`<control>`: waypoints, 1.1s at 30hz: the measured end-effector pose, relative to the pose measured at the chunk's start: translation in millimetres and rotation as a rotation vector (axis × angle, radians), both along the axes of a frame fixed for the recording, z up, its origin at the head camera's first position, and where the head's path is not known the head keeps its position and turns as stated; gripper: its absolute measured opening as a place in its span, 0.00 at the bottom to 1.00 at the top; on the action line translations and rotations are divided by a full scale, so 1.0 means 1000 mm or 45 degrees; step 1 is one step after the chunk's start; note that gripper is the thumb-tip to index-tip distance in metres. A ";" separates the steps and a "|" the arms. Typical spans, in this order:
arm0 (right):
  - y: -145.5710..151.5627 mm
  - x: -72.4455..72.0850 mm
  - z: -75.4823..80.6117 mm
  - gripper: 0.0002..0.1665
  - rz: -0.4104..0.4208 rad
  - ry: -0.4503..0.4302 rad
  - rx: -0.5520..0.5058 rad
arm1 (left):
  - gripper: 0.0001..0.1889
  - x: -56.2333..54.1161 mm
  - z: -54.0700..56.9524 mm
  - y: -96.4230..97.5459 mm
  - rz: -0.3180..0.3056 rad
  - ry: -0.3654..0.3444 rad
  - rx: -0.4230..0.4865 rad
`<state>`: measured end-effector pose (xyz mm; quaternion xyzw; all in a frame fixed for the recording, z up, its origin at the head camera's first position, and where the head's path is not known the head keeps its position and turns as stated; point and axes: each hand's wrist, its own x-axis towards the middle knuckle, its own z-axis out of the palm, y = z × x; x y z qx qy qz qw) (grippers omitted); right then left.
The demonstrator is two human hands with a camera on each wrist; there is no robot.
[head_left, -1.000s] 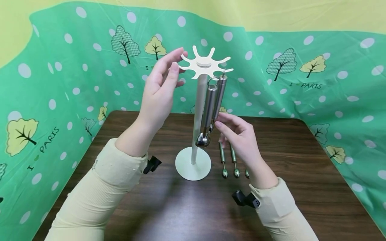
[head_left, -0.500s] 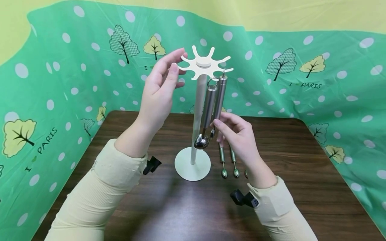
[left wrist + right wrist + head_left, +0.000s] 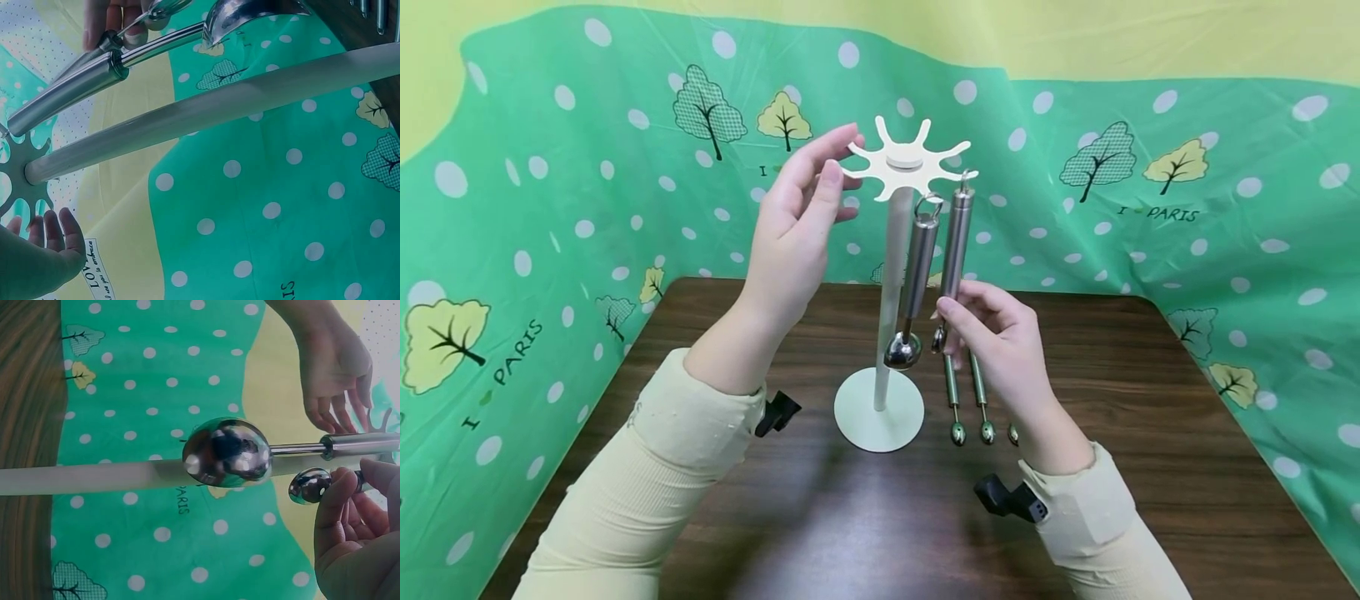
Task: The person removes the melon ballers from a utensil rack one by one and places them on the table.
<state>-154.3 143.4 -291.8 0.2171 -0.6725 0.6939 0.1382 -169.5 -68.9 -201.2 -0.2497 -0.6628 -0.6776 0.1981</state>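
Note:
A pale rack point(image 3: 891, 275) stands upright, its top a wheel of curved prongs point(image 3: 906, 162). Beside the left prong tips is my left hand point(image 3: 793, 225), with thumb in front, fingers behind, and fingertips at the prongs. A steel scoop point(image 3: 919, 267) with a larger round bowl point(image 3: 228, 453) hangs by its ring from a front prong. My right hand point(image 3: 1000, 333) pinches a smaller steel scoop point(image 3: 957, 242) low on its handle. Its ring is at the tip of the right prong. The small bowl point(image 3: 309, 485) shows past the fingers in the right wrist view.
Several small steel scoops point(image 3: 981, 400) lie in a row on the dark wooden table point(image 3: 1150, 467), right of the rack's round base point(image 3: 880, 429), partly hidden by the right hand. A green and yellow dotted cloth point(image 3: 1037, 167) hangs around the table.
My right hand has moved slightly right with the small scoop. That scoop now hangs apart from the larger one, with a gap between the handles. The left hand stays at the prongs.

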 end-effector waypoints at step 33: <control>0.040 0.011 -0.011 0.05 -0.196 -0.023 -0.208 | 0.20 0.000 -0.002 0.002 0.007 0.021 0.045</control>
